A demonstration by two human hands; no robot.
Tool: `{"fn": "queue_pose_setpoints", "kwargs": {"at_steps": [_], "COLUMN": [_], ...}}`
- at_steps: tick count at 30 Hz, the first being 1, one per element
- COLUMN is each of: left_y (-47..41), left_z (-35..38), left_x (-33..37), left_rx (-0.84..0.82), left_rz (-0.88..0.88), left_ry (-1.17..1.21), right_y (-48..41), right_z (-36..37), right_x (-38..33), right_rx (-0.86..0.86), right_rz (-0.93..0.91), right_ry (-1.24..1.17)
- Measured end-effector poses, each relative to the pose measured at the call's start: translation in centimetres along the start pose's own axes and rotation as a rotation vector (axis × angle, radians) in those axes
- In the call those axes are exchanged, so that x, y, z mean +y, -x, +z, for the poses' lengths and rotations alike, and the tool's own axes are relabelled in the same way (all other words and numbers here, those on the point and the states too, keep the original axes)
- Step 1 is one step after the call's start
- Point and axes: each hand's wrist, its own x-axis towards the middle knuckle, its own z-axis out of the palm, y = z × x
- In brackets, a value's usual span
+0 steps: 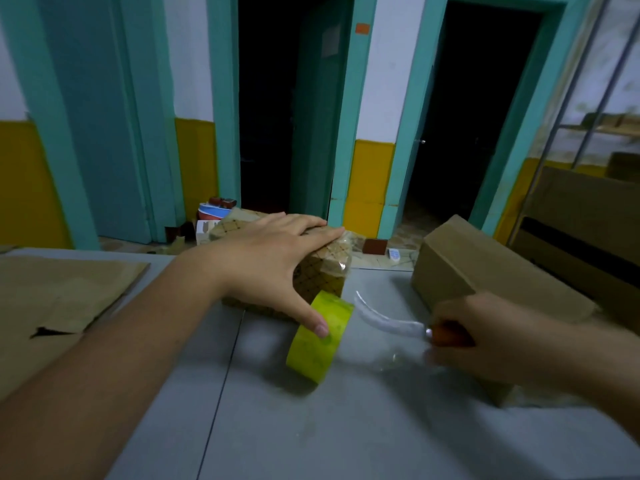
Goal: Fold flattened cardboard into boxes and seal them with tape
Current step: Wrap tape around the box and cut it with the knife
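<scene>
A small cardboard box (325,271) with a dark grid pattern stands on the grey table (346,427), clear tape wrapped over its right end. My left hand (273,258) lies flat on top of it with straight fingers, and its thumb touches a yellow-green tape roll (318,341) standing on edge in front of the box. My right hand (502,337) grips the orange handle of a knife (384,322). Its curved blade points left toward the tape roll.
A plain brown box (485,271) lies on the table at the right, behind my right hand. Flattened cardboard sheets (62,292) cover the table's left part. Beyond the far edge are small items on the floor and two dark doorways. Large cartons stand at far right.
</scene>
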Motion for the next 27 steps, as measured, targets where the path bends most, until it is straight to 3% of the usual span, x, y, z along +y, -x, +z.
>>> {"fn": "queue_pose_setpoints", "kwargs": {"at_steps": [6,13,18,24,27], "left_y": [0.1,0.3,0.3,0.5,0.5], "left_z": [0.0,0.0,-0.1,-0.5,-0.4], "left_x": [0.2,0.2,0.3,1.0,0.9], "left_rx": [0.015,0.010,0.005,-0.001,0.004], "left_rz": [-0.006,-0.013,-0.021,-0.049,-0.047], "left_ry": [0.008,0.002,-0.006,-0.022,-0.026], "right_y": [-0.6,-0.5,-4.8,-10.3,-11.0], "right_z": [3.4,0.8,-3.9,-3.2,-1.9], "right_x": [-2.4,-4.8,-5.3,-6.0,-5.5], "right_rx": [-0.136,0.044,0.557,0.427,0.458], "right_rz": [0.163,0.108,-0.175,-0.300,-0.317], "right_ry": [0.014,0.070,-0.300,-0.503,-0.600]}}
